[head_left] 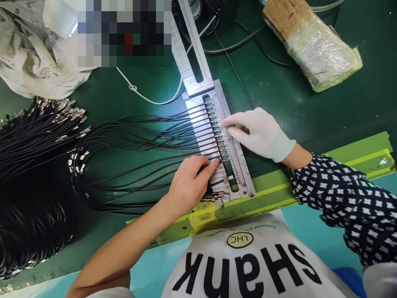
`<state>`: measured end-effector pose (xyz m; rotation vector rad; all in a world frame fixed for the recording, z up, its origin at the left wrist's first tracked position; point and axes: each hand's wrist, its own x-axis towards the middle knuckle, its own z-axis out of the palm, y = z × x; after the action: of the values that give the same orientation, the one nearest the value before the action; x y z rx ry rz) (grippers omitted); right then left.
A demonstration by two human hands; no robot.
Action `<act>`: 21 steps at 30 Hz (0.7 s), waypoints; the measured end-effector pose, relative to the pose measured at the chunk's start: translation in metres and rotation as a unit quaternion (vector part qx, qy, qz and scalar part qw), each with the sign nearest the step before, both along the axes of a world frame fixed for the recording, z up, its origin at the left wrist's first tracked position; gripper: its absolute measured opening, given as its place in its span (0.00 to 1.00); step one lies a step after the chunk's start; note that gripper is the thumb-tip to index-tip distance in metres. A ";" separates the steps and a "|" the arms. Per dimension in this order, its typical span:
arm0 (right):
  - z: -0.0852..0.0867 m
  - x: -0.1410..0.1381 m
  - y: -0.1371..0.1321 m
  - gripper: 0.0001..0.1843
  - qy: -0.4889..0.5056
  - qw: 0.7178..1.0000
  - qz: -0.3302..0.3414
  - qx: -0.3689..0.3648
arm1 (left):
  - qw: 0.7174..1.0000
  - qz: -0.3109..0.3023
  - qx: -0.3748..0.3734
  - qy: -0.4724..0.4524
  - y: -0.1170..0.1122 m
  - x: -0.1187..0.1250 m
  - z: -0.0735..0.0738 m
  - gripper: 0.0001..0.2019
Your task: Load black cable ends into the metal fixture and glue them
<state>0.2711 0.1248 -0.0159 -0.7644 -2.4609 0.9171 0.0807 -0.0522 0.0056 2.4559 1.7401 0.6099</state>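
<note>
Slotted metal wire jig: bare left hand, forefinger extended, pressing black wires into its near slots; gloved right hand, fingers together, resting flat on its far edge.

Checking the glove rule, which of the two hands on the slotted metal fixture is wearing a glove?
The right hand, in a white glove, fingertips on the wire ends. The left hand is bare, pressing the black wires lower on the metal fixture.

Jig: bare metal, brushed, dull sheen. Wires: black plastic sheath, slightly glossy; ends show bare copper and bright metal terminals. Right hand: white cloth glove, matt. Left hand: bare. Table: green mat, smooth, matt. Parcel: brown cardboard under clear, glossy plastic wrap.
</note>
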 end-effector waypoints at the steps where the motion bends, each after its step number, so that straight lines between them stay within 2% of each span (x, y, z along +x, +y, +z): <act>1: 0.000 0.000 0.000 0.13 -0.001 1.000 0.000 0.000 | 1.000 -0.001 -0.003 -0.005 0.000 0.000 0.000 0.13; 10: 0.001 0.000 0.000 0.13 -0.004 1.000 0.001 0.003 | 0.996 -0.006 -0.041 -0.081 0.000 -0.005 -0.011 0.14; 15: 0.002 -0.001 0.000 0.13 -0.002 1.000 0.003 -0.004 | 1.000 0.012 -0.027 0.003 -0.010 -0.006 -0.007 0.17; 21: 0.002 0.000 -0.001 0.14 -0.012 1.000 -0.007 -0.007 | 0.995 0.009 -0.068 -0.069 -0.021 -0.005 -0.009 0.21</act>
<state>0.2712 0.1235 -0.0140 -0.8003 -2.4684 0.9275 0.0758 -0.0732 -0.0032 2.2533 1.6939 0.6254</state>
